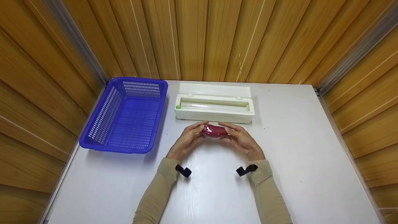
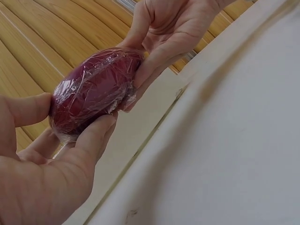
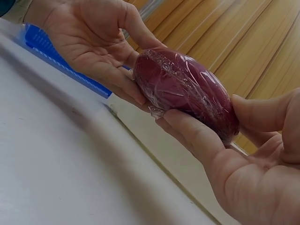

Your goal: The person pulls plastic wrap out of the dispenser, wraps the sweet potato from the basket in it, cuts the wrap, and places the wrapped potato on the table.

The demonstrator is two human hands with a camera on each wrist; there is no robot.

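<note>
An oblong, dark red vegetable (image 1: 214, 131), wrapped in clear cling film, is held between both hands above the white table. My left hand (image 1: 188, 139) grips its left end, with the thumb on one side and the fingers on the other. The opposite end is pinched by my right hand (image 1: 241, 139). Creases and shiny folds of film cover the wrapped vegetable (image 2: 96, 89) in the left wrist view. A small loose flap of film (image 3: 156, 112) sticks out at its underside in the right wrist view.
Just beyond the hands stands a white cling film box (image 1: 214, 117), lid (image 1: 214, 90) swung back, a film roll (image 1: 214, 106) inside. To the left sits a blue plastic basket (image 1: 158, 118). Wood-panelled walls (image 1: 192, 40) enclose the white table (image 1: 311, 174) at the back and sides.
</note>
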